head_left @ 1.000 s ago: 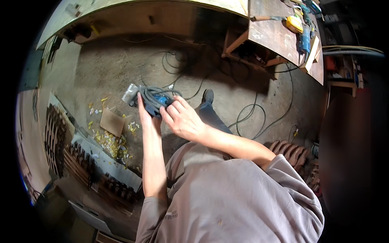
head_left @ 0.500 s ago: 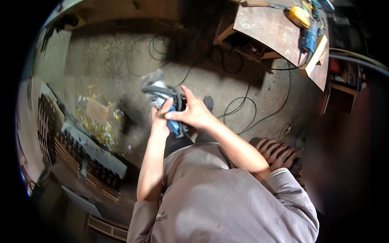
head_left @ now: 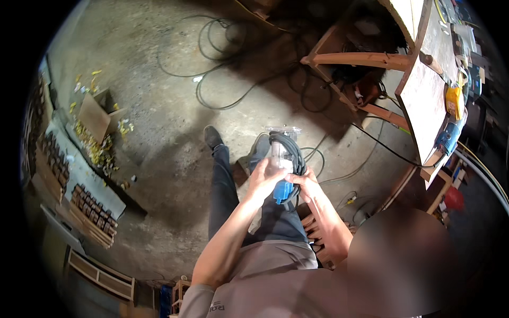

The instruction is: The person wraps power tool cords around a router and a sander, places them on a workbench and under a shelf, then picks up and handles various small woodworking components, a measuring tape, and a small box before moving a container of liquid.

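Grip in the left hand (head_left: 265, 181) is clasping the blue power tool (head_left: 281, 193) from its eight-o'clock side, while the right hand (head_left: 306, 186) is closing in from four o'clock, thumb pressing across the tool and its wound dark cord (head_left: 293, 148); the undersides of both hands are staying hidden. Compared with half a second ago, the right fingers are no longer spreading beside the cord, and the tool's clear base (head_left: 282, 129) is pointing to twelve o'clock instead of eleven. Both hands thus seem to be sharing the weight and keeping the coil snug. With the view turning, the tool is hanging near the centre, the bench (head_left: 424, 100) is standing at two o'clock, and the cardboard box (head_left: 94, 117) is lying between nine and ten.
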